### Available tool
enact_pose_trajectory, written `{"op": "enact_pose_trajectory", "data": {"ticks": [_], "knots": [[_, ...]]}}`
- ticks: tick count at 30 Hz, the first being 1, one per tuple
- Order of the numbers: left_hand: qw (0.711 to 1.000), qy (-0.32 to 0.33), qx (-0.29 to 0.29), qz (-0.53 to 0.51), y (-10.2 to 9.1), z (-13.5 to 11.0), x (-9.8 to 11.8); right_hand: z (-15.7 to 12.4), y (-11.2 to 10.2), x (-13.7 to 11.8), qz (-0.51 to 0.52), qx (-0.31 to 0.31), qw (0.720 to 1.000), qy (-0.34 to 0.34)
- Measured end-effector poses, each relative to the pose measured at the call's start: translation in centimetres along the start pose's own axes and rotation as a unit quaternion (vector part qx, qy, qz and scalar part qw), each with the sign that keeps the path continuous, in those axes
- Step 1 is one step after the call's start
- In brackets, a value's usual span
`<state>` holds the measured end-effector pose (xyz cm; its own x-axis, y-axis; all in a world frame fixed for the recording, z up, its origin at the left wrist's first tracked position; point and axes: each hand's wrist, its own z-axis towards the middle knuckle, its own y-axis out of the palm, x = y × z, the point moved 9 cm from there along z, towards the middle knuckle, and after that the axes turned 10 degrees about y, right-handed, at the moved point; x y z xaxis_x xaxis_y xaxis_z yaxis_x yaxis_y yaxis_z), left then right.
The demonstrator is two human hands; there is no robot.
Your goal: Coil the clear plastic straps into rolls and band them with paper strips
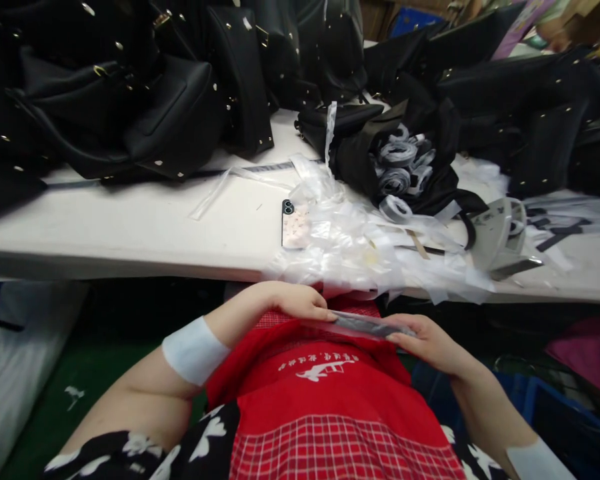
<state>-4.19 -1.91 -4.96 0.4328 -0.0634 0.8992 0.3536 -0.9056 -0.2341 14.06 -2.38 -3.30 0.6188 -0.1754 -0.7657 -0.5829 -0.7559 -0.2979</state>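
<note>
Just below the table's front edge, a narrow dark strip in a clear plastic sleeve is stretched level between my two hands, over the red apron. My left hand pinches its left end between thumb and fingers. At the other end, my right hand grips the sleeve in the same way. Above them on the table lies a loose heap of clear plastic sleeves. A phone is partly covered by that heap.
Black bags crowd the back of the white table. An open black bag holds several rolled strips. A tape dispenser stands near the right front edge. A blue crate sits low on the right.
</note>
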Motion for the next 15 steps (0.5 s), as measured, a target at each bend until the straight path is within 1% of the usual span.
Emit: {"op": "enact_pose_trajectory", "data": {"ticks": [2, 3, 4, 5, 6, 8, 10, 11, 13, 14, 15], "knots": [[0.989, -0.009, -0.093, -0.111, 1.8, -0.1, -0.7, 0.1, -0.6, 0.5, 0.005, 0.002, 1.000, 0.002], [0.981, -0.015, -0.120, -0.154, 2.4, -0.2, -0.9, 0.1, -0.8, 0.8, 0.007, 0.002, 1.000, 0.002], [0.974, -0.019, -0.131, -0.186, 2.7, -0.2, -1.0, 0.2, -1.1, 1.1, 0.007, 0.002, 1.000, 0.002], [0.970, -0.020, -0.129, -0.207, 2.8, -0.2, -1.1, 0.2, -1.6, 1.5, 0.004, 0.005, 1.000, 0.003], [0.967, -0.018, -0.116, -0.225, 2.5, -0.3, -1.1, 0.2, -2.1, 1.9, -0.002, 0.011, 1.000, 0.003], [0.960, -0.003, -0.071, -0.269, 1.5, -0.7, -1.0, -0.1, -3.7, 2.8, -0.029, 0.034, 0.999, 0.007], [0.943, 0.021, -0.018, -0.331, 0.2, -1.5, -0.7, -0.5, -5.7, 3.7, -0.065, 0.073, 0.995, 0.019], [0.929, 0.036, 0.006, -0.369, -0.5, -1.9, -0.3, -0.7, -6.6, 4.1, -0.080, 0.093, 0.992, 0.023], [0.887, 0.073, 0.047, -0.454, -2.1, -2.5, 1.2, -0.7, -7.4, 4.5, -0.093, 0.120, 0.988, 0.019], [0.858, 0.098, 0.079, -0.498, -3.2, -2.6, 2.3, -0.6, -7.3, 4.3, -0.090, 0.126, 0.988, 0.010], [0.822, 0.129, 0.126, -0.540, -4.7, -2.7, 3.5, -0.3, -6.7, 4.0, -0.082, 0.127, 0.989, -0.001]]}}
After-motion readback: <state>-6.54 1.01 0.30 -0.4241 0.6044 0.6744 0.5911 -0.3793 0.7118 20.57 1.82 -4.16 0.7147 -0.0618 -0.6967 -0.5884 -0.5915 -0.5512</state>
